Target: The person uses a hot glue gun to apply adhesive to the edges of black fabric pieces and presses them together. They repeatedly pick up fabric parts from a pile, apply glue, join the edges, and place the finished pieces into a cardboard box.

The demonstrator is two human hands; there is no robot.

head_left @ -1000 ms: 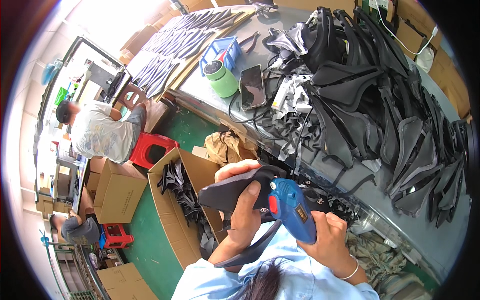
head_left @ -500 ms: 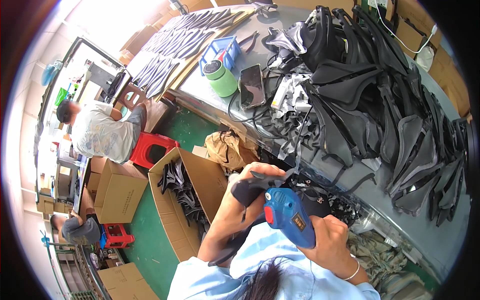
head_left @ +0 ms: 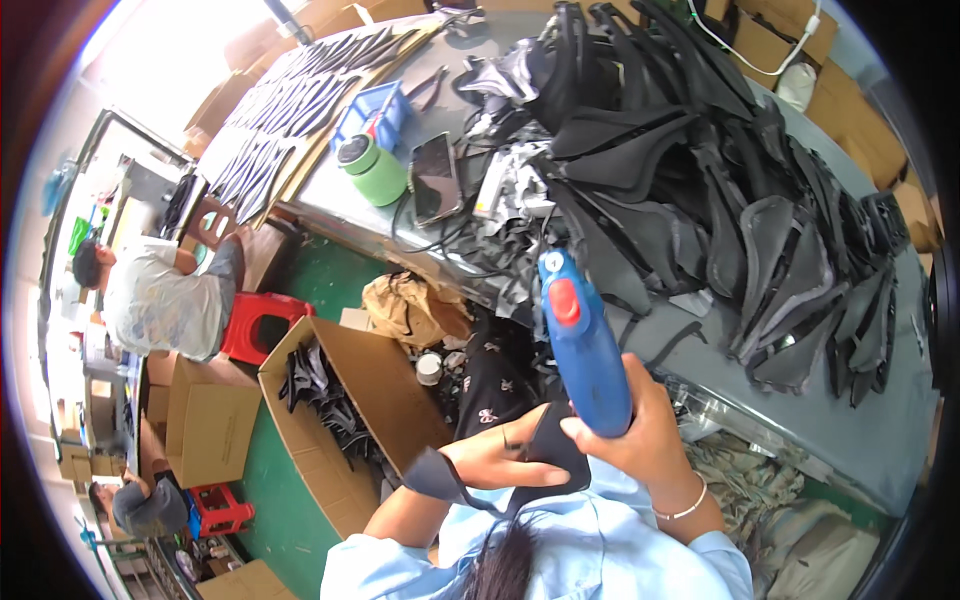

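Note:
My right hand (head_left: 645,430) grips a blue handheld power tool (head_left: 590,365) with a red button, its front end pointing up and away from me. Close to my body, my left hand (head_left: 505,460) holds a black, curved padded piece (head_left: 562,462), thumb lying over it. A narrow end of that piece loops back around my left wrist. The tool is above and to the right of the piece, apart from it. A large heap of similar black padded pieces (head_left: 640,150) lies on the grey table (head_left: 700,365).
Grey and black scraps (head_left: 505,215) litter the near table edge, by a phone (head_left: 435,178), a green jar (head_left: 372,172) and a blue basket (head_left: 372,112). A cardboard box (head_left: 385,385) holding black pieces stands at my left. Two people sit on red stools (head_left: 262,318) farther left.
My left hand has come down toward my body with the black piece, which has turned. The tool has moved away from the piece and now points farther upward. The view has shifted somewhat.

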